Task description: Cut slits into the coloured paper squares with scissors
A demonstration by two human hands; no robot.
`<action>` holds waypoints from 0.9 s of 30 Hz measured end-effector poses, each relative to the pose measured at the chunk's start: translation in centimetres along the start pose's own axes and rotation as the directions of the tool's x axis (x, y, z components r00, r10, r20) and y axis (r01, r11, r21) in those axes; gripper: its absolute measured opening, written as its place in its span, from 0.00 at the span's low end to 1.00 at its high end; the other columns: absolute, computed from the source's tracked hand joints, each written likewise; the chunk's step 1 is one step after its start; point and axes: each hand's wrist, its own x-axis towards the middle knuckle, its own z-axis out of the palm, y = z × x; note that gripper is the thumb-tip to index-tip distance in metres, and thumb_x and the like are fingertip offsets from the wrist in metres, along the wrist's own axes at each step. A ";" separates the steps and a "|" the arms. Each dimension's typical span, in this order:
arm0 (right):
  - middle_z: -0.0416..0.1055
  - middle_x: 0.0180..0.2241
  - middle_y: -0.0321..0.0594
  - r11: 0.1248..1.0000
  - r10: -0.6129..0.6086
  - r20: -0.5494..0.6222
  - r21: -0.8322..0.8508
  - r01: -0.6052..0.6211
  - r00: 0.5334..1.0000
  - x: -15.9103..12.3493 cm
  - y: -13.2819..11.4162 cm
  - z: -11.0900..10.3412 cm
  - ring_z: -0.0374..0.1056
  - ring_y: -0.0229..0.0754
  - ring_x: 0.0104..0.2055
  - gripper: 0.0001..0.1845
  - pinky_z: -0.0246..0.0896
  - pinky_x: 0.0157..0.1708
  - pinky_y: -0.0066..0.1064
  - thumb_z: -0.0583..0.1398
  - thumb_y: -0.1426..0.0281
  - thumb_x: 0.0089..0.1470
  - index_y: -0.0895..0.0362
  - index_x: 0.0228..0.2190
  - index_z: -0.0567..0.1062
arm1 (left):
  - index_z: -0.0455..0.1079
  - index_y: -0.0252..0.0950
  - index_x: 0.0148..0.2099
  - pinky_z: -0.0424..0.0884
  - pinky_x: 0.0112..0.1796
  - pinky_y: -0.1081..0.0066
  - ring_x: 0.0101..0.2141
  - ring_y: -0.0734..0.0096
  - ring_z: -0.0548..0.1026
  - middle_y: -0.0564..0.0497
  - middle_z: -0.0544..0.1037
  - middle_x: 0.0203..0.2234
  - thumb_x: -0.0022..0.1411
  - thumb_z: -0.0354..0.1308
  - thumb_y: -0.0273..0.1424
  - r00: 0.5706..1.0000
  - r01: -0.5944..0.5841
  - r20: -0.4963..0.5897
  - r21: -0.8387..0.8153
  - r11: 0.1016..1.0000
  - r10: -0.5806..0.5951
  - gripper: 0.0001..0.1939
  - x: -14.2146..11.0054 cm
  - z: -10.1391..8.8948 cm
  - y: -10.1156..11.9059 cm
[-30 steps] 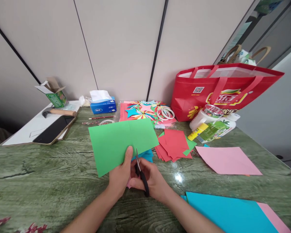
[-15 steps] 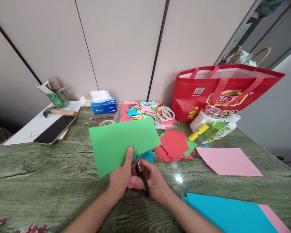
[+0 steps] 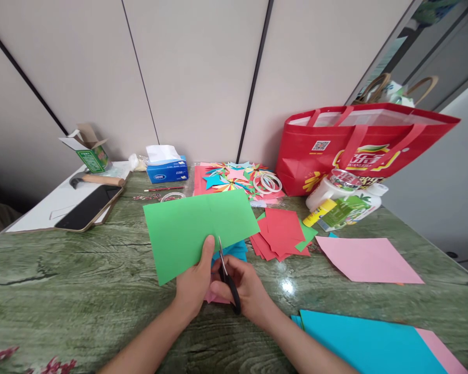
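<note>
The wood-grain worktop [image 3: 101,296] fills the lower part of the frame, with a red shopping bag [image 3: 300,161] standing upright at upper right. At lower right lies a stack of blue paper [image 3: 359,340], with pink paper showing from under its right end.

The green sheet [image 3: 183,234] is held up at the centre of the frame, tilted above the worktop. To its right, a pink sheet [image 3: 368,258] lies flat at centre right. Nearer the middle are loose red paper pieces [image 3: 283,228], and some blue pieces [image 3: 237,252] show just beneath the green sheet's lower edge.

Both hands meet at lower centre. The left hand [image 3: 194,285] grips the green sheet by its lower edge, thumb pressed on the front; its other fingers are hidden behind. The right hand [image 3: 251,291] is curled around the black handles of the scissors [image 3: 235,298], one blade lying over the sheet just beside that thumb.

The step in hand seems to be cutting the green sheet upward from its lower edge; how far any cut runs cannot be told. The next move calls for a straight blade line, paper held taut, and the left thumb clear of the edges.
</note>
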 end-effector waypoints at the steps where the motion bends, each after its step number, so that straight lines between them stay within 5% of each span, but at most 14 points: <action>1: 0.60 0.20 0.31 1.000 0.002 -0.004 0.000 -0.002 1.000 0.0 -0.1 0.0 0.53 0.33 0.22 0.22 0.50 0.21 0.25 0.66 0.59 0.32 0.58 0.27 0.66 | 0.71 0.33 0.39 0.50 0.54 0.68 0.52 0.63 0.61 0.45 0.70 0.47 0.52 0.49 0.45 1.000 0.002 -0.004 -0.007 1.000 -0.002 0.22 0.0 0.0 0.0; 16: 0.60 0.18 0.30 1.000 0.014 -0.034 -0.005 -0.014 0.999 0.0 0.0 0.1 0.51 0.31 0.19 0.21 0.47 0.17 0.23 0.67 0.59 0.31 0.59 0.24 0.67 | 0.67 0.33 0.46 0.50 0.54 0.69 0.52 0.65 0.61 0.47 0.67 0.49 0.52 0.51 0.42 0.997 -0.057 -0.049 -0.064 0.996 0.053 0.23 0.0 0.2 0.0; 22: 0.60 0.18 0.30 0.999 0.039 -0.046 0.001 -0.039 0.998 0.0 0.4 0.0 0.51 0.30 0.18 0.21 0.46 0.17 0.23 0.67 0.59 0.30 0.59 0.24 0.67 | 0.70 0.37 0.41 0.51 0.54 0.68 0.51 0.63 0.62 0.48 0.70 0.47 0.51 0.51 0.44 0.999 0.026 -0.028 -0.057 0.998 -0.027 0.20 0.0 0.0 -0.1; 27: 0.60 0.17 0.29 0.999 0.041 -0.032 0.010 -0.041 0.999 0.0 0.7 0.0 0.50 0.30 0.17 0.21 0.45 0.16 0.22 0.67 0.59 0.31 0.59 0.23 0.66 | 0.70 0.36 0.41 0.51 0.54 0.69 0.52 0.64 0.62 0.48 0.70 0.47 0.52 0.51 0.43 0.998 -0.032 -0.049 -0.063 0.998 0.029 0.19 -0.1 0.1 0.0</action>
